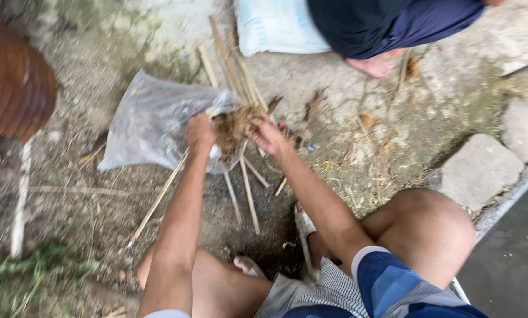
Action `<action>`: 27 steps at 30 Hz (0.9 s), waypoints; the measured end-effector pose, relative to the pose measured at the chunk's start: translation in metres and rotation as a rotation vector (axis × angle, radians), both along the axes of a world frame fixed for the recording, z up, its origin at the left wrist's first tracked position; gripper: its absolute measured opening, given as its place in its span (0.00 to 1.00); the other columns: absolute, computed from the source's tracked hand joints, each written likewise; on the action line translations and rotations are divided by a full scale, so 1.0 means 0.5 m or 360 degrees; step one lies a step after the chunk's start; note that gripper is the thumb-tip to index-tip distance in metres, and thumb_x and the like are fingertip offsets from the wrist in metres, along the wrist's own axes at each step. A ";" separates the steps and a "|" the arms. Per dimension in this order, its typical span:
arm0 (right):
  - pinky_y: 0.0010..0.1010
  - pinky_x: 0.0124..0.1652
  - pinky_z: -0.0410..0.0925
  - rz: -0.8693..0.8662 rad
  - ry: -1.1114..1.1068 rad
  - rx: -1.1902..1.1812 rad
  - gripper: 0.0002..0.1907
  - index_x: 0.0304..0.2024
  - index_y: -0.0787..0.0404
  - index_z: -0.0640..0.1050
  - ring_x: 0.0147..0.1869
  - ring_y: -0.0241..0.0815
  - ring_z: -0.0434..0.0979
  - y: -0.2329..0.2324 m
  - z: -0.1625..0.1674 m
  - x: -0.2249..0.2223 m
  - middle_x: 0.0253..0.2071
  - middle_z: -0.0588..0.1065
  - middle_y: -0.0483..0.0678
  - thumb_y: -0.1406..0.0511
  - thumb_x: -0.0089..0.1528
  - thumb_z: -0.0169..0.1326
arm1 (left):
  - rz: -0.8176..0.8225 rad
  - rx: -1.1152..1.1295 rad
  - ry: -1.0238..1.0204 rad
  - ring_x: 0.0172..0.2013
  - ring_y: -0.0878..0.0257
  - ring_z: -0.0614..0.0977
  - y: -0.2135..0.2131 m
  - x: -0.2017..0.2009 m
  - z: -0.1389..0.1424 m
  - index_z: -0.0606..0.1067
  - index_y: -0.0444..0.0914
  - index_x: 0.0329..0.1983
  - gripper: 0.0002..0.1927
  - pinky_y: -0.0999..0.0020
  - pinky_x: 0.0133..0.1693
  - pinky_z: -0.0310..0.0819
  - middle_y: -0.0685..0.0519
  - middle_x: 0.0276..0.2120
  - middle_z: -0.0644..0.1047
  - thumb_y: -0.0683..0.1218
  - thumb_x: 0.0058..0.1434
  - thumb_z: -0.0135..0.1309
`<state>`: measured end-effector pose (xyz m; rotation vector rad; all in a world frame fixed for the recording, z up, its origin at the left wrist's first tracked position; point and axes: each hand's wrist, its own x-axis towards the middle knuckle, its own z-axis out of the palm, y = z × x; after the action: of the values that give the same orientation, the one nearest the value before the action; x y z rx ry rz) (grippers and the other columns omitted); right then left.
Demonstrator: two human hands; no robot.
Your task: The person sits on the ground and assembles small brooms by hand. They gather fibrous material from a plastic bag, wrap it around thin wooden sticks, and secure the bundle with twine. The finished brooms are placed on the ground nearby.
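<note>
Basically our left hand [200,133] pinches the plastic bag [152,121] mouth open; right hand [266,134] fingers close on brown fibre [233,126], so it stays contained.

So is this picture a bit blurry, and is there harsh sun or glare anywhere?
Head view: soft motion blur all over, so the left hand, right hand and the brown fibre clump between them lack crisp edges; the light is even and diffuse, with no hard shadows; only the clear plastic bag shows a mild pale sheen.

Two hands [200,134] — one clear plastic bag [149,121], one white sack [276,25], one rusty drum [14,82].
</note>
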<state>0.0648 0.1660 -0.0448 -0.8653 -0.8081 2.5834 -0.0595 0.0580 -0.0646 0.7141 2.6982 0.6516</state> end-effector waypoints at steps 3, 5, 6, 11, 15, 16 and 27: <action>0.29 0.42 0.77 -0.0015 0.0123 -0.0070 0.23 0.58 0.60 0.59 0.41 0.42 0.75 0.010 0.018 -0.009 0.49 0.67 0.54 0.77 0.64 0.50 | 0.0007 -0.0023 -0.0029 0.45 0.41 0.83 -0.007 -0.009 0.024 0.82 0.38 0.41 0.10 0.49 0.47 0.79 0.38 0.42 0.81 0.48 0.62 0.62; 0.29 0.40 0.77 -0.0028 0.0148 -0.0047 0.25 0.62 0.61 0.59 0.41 0.43 0.76 0.011 0.046 -0.011 0.50 0.67 0.56 0.76 0.64 0.50 | 0.0017 -0.0023 0.0008 0.45 0.40 0.83 -0.015 -0.012 0.044 0.81 0.39 0.42 0.10 0.49 0.46 0.78 0.38 0.42 0.81 0.48 0.60 0.62; 0.29 0.39 0.77 -0.0013 0.0172 -0.0036 0.27 0.63 0.62 0.58 0.41 0.43 0.76 0.018 0.045 -0.013 0.51 0.67 0.57 0.76 0.64 0.49 | -0.0020 -0.0061 -0.0010 0.45 0.42 0.83 -0.016 -0.014 0.041 0.82 0.40 0.42 0.11 0.50 0.47 0.78 0.39 0.43 0.82 0.47 0.58 0.64; 0.28 0.43 0.79 0.0063 0.0170 0.0078 0.41 0.77 0.60 0.48 0.46 0.45 0.79 0.048 0.075 -0.025 0.63 0.63 0.69 0.77 0.65 0.50 | 0.0014 -0.0095 0.0006 0.43 0.45 0.85 -0.009 -0.022 0.020 0.80 0.39 0.46 0.08 0.52 0.44 0.81 0.40 0.43 0.82 0.45 0.65 0.59; 0.34 0.49 0.75 0.0291 0.0274 0.0321 0.45 0.79 0.51 0.47 0.53 0.52 0.75 0.069 0.115 -0.041 0.67 0.60 0.79 0.76 0.64 0.50 | -0.0017 -0.0185 -0.0144 0.38 0.48 0.86 -0.006 -0.024 0.018 0.76 0.34 0.52 0.12 0.52 0.40 0.83 0.41 0.38 0.83 0.45 0.68 0.56; 0.36 0.55 0.72 0.0332 0.0158 0.0416 0.45 0.78 0.51 0.48 0.60 0.52 0.70 0.076 0.128 -0.045 0.70 0.58 0.74 0.75 0.64 0.51 | -0.0033 -0.0187 -0.0184 0.37 0.48 0.86 -0.008 -0.024 0.017 0.76 0.34 0.53 0.13 0.51 0.40 0.82 0.41 0.37 0.83 0.46 0.69 0.55; 0.34 0.69 0.62 0.1184 -0.0623 0.1472 0.46 0.75 0.59 0.44 0.76 0.47 0.59 0.140 0.199 -0.108 0.78 0.44 0.53 0.68 0.63 0.57 | -0.0290 0.0318 -0.0325 0.58 0.39 0.73 -0.012 0.029 0.042 0.48 0.29 0.70 0.37 0.48 0.59 0.67 0.31 0.60 0.68 0.47 0.66 0.52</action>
<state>0.0105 0.2363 0.0546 -0.8353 -2.5407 2.0475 -0.0449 0.0522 -0.0437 0.8785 2.3722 0.9027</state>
